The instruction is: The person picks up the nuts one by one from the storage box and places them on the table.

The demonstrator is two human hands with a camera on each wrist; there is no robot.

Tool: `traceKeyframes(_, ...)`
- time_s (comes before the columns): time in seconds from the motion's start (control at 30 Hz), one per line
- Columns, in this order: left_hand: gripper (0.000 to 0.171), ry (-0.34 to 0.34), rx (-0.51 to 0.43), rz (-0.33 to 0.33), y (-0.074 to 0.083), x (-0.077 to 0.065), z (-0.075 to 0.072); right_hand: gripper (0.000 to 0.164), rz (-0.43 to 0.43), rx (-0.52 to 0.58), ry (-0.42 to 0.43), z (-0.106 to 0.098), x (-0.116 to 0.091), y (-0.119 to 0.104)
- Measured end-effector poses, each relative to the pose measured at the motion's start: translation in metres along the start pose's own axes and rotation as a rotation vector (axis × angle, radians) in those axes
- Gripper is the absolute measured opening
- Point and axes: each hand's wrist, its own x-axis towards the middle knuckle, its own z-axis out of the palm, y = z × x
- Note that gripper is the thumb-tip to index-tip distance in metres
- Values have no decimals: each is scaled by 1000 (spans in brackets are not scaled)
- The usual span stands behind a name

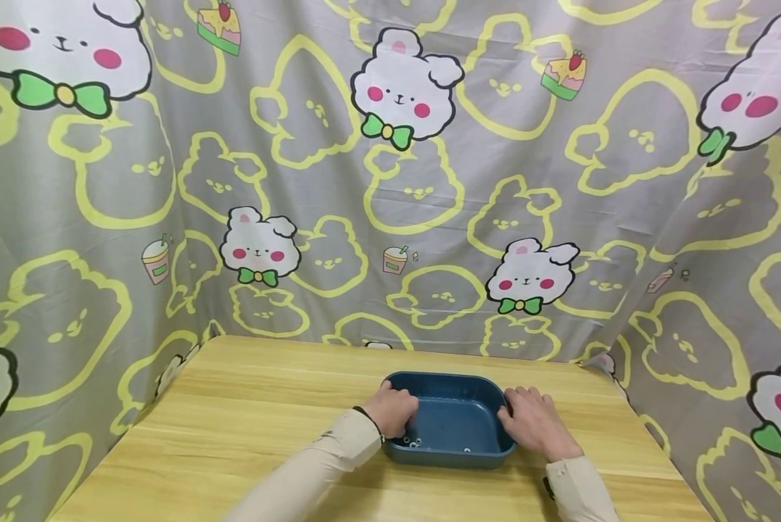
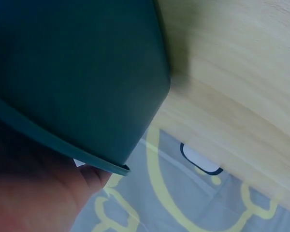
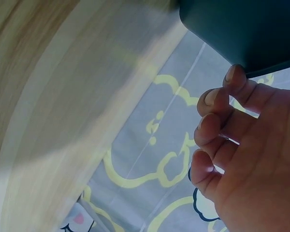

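Note:
A dark blue rectangular plastic basin (image 1: 452, 460) with rounded corners is at the front right of the table, between both hands. My left hand (image 1: 392, 412) grips its left rim, fingers curled over the edge. At the opposite end my right hand (image 1: 539, 420) pinches the rim, with the thumb on the inner side and the other fingers outside. In the right wrist view, the fingers (image 3: 213, 99) are bent beside the basin's corner (image 3: 246, 34). Several small shiny ring-like pieces (image 1: 413, 444) lie in the near left corner, and another small piece (image 1: 467, 450) lies near the front wall.
The basin is on or just above a light wooden table (image 1: 266, 406); the frames do not settle which. Grey curtains (image 1: 338, 188) with rabbit drawings and yellow outlines hang behind the table and along both sides.

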Motion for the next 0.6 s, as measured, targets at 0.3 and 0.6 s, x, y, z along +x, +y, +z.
traceKeyframes(0.3, 19, -3, -16, 9, 3, 5, 3, 27, 3, 6, -11, -2, 0, 0)
traceKeyframes(0.6, 29, 41, -35, 69, 0, 8, 8, 20, 0, 12, -5, -1, 0, 0)
